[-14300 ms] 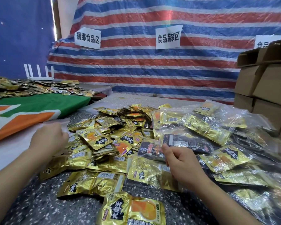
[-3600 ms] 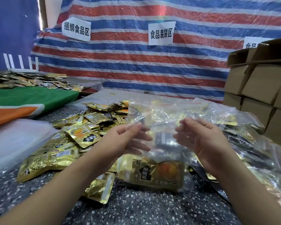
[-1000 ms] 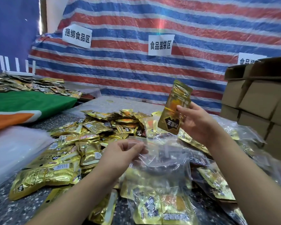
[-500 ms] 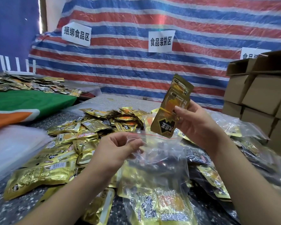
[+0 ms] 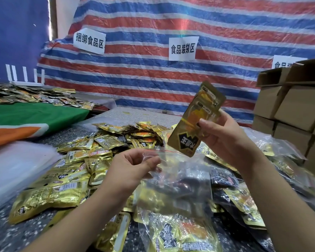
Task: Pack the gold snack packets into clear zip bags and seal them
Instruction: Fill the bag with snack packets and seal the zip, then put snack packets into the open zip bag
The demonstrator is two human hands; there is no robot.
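Note:
My left hand [image 5: 133,167] pinches the open red-lined mouth of a clear zip bag [image 5: 178,193] that hangs down in front of me. At least one gold packet lies at the bag's bottom. My right hand [image 5: 224,140] grips a gold snack packet [image 5: 195,120] upside down, its lower corner right at the bag's mouth. A heap of loose gold packets [image 5: 76,171] covers the speckled table [image 5: 11,233] to the left and behind.
Filled clear bags [image 5: 262,179] pile up on the right. Stacked cardboard boxes [image 5: 291,106] stand at the far right. A white plastic sheet [image 5: 13,168] lies at the left. A green and orange cloth [image 5: 35,117] with more packets is beyond. A striped tarp [image 5: 171,79] forms the back wall.
My right hand has lowered the gold packet from above the table to the bag's mouth. My left hand has lifted the bag's opening slightly and keeps holding it.

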